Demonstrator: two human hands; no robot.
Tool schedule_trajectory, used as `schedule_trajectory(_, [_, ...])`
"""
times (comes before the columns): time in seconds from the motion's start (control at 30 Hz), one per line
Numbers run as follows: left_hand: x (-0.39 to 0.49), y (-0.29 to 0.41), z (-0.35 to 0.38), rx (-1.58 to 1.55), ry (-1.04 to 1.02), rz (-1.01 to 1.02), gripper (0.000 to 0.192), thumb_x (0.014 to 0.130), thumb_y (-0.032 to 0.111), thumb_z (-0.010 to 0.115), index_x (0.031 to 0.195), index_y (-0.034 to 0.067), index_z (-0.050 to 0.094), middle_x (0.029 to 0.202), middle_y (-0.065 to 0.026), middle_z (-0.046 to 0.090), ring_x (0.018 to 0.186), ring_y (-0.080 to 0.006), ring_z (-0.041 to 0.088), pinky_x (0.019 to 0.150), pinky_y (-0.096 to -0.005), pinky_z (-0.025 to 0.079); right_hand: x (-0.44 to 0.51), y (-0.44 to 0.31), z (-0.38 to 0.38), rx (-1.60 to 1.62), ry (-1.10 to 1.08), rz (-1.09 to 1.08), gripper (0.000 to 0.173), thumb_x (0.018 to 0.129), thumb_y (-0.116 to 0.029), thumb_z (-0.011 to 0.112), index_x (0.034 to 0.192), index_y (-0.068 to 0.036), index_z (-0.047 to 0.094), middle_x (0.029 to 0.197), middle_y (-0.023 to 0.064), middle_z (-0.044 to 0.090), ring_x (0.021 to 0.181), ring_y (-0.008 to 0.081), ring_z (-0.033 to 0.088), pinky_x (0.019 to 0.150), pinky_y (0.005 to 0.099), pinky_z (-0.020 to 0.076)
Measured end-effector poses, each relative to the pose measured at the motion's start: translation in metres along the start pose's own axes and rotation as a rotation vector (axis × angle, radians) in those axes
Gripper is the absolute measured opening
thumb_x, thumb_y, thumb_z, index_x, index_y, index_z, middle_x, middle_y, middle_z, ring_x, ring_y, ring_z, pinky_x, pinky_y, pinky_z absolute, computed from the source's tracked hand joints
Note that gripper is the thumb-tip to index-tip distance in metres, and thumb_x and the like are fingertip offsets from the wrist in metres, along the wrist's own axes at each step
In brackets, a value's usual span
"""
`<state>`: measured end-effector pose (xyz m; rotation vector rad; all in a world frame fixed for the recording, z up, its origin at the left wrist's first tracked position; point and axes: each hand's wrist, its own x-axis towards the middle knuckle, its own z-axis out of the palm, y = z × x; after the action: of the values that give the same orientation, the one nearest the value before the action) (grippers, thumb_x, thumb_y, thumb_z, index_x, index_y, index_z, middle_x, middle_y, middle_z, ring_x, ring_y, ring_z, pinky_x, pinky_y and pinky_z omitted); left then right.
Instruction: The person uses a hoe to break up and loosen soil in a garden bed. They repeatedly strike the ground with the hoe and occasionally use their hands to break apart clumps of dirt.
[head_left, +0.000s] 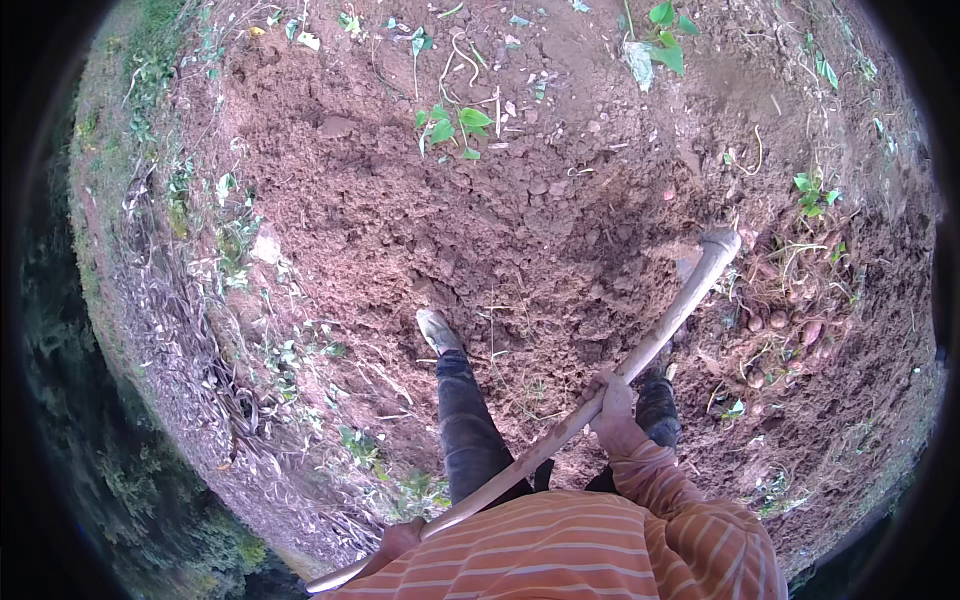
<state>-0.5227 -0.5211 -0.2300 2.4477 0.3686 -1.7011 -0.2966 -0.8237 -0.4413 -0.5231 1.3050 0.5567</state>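
A long wooden tool handle (551, 444) runs diagonally across my body, from the lower left up to the right. My right hand (611, 405) grips it about midway, in front of my right leg. Near its lower end my left hand (401, 536) is closed around it, partly hidden by my striped shirt. The handle's far end (721, 240) is thick and rounded, above the soil right of my feet; a pale patch beside it may be part of the tool's metal head, but the blade cannot be made out.
Loose, dug soil (420, 217) spreads before my feet. Several reddish tubers, likely sweet potatoes (778, 319), lie among roots at the right. A leafy green sprig (457, 127) lies ahead, another plant (666, 41) farther off. Dry stalks and leaves (202, 360) line the left side.
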Motion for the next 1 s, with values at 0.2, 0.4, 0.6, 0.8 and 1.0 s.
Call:
schedule_trajectory(0.2, [0.012, -0.029, 0.008, 0.168, 0.123, 0.156, 0.025, 0.070, 0.033, 0.060, 0.083, 0.013, 0.054, 0.057, -0.0100, 0.057, 0.052, -0.0263, 0.060, 0.047, -0.0401, 0.047, -0.023, 0.016, -0.022, 0.066, 0.115, -0.004, 0.008, 0.073, -0.011, 0.052, 0.069, -0.006, 0.046, 0.057, 0.0048, 0.042, 0.048, 0.0207, 0.043, 0.046, 0.0390, 0.0426])
schedule_trajectory(0.4, [0.190, 0.055, -0.075, 0.233, 0.419, 0.477, 0.033, 0.066, 0.031, 0.062, 0.088, 0.011, 0.049, 0.068, -0.0093, 0.059, 0.058, -0.0293, 0.059, 0.050, -0.0404, 0.047, -0.054, -0.136, 0.003, 0.229, 0.022, -0.410, 0.009, 0.073, -0.011, 0.050, 0.067, -0.007, 0.043, 0.059, 0.0035, 0.040, 0.051, 0.0175, 0.039, 0.052, 0.0342, 0.0399])
schedule_trajectory(0.6, [0.260, 0.233, -0.188, -0.044, 0.737, 0.830, 0.047, 0.058, 0.025, 0.065, 0.098, 0.005, 0.051, 0.070, -0.0134, 0.060, 0.062, -0.0312, 0.059, 0.057, -0.0402, 0.048, -0.152, -0.300, 0.018, 0.190, -0.290, -1.097, 0.011, 0.076, -0.010, 0.050, 0.068, -0.006, 0.043, 0.061, 0.0012, 0.036, 0.052, 0.0129, 0.034, 0.052, 0.0280, 0.0324])
schedule_trajectory(0.8, [0.272, 0.330, -0.245, -0.224, 0.606, 0.995, 0.034, 0.066, 0.020, 0.061, 0.096, 0.005, 0.054, 0.068, -0.0144, 0.060, 0.061, -0.0310, 0.059, 0.060, -0.0393, 0.049, -0.191, -0.477, 0.012, -0.091, -0.541, -1.280, 0.011, 0.079, -0.008, 0.048, 0.072, -0.002, 0.042, 0.069, 0.0030, 0.040, 0.056, 0.0124, 0.036, 0.053, 0.0254, 0.0333])
schedule_trajectory(1.0, [0.306, 0.218, -0.268, -0.120, 0.212, 0.593, 0.025, 0.069, 0.015, 0.058, 0.090, 0.003, 0.054, 0.076, -0.0157, 0.061, 0.073, -0.0301, 0.061, 0.071, -0.0390, 0.049, 0.029, -0.341, 0.133, 0.053, -0.064, -1.111, 0.003, 0.076, -0.005, 0.053, 0.075, -0.003, 0.051, 0.058, 0.0029, 0.048, 0.049, 0.0137, 0.047, 0.047, 0.0261, 0.0445])
